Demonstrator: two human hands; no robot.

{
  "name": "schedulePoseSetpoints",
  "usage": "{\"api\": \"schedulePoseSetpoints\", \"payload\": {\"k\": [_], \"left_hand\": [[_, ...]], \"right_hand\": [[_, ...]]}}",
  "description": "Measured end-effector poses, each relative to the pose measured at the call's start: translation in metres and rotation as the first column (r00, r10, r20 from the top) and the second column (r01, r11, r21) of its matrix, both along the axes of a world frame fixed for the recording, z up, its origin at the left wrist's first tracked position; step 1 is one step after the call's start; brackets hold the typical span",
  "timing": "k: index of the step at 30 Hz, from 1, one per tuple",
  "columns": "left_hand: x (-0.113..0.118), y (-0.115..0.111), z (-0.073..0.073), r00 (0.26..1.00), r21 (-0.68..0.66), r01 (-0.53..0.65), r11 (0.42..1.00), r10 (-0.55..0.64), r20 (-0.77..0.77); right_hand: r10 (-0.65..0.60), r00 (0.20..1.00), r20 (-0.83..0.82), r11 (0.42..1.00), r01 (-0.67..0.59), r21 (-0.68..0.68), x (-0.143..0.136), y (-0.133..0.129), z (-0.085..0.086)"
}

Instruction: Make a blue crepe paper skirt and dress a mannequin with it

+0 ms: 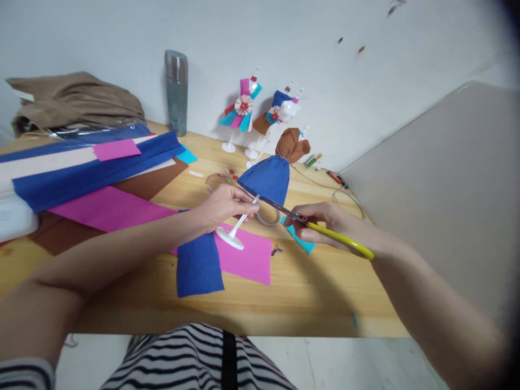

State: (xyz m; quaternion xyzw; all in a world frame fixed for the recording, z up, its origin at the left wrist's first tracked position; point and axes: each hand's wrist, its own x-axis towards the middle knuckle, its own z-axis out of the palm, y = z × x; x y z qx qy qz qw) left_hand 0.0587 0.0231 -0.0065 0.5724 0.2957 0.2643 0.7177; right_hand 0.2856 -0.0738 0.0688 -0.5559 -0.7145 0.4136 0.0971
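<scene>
My left hand is closed in a pinch around the thin stem of a white round-based stand, which is tilted. On top of the stand sits a figure with a gathered blue crepe paper skirt and a brown paper part. My right hand is closed on yellow-handled scissors near their pivot. Their blades point left and lie along the skirt's lower edge; whether they touch the paper, I cannot tell. Below the stand are a pink paper sheet and a blue paper piece.
Decorated figures on white stands line the wall, beside a grey flask. Layered coloured paper and a brown cloth bundle fill the left. Tape rolls and a turquoise scrap lie mid-table; a cable is at right.
</scene>
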Motion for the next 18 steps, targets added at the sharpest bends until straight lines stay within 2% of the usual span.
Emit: {"api": "schedulePoseSetpoints", "payload": {"k": [10, 18], "left_hand": [[-0.0005, -0.0061, 0.0027, 0.999, -0.062, 0.042, 0.997, -0.041, 0.024], [0.0015, -0.0073, 0.0029, 0.999, -0.097, 0.026, 0.995, -0.023, 0.033]], "right_hand": [[0.005, 1.0, -0.028, 1.0, -0.005, 0.004, -0.0011, 0.004, 0.0032], [0.004, 0.999, -0.037, 1.0, -0.005, -0.011, -0.0036, 0.0038, 0.0043]]}}
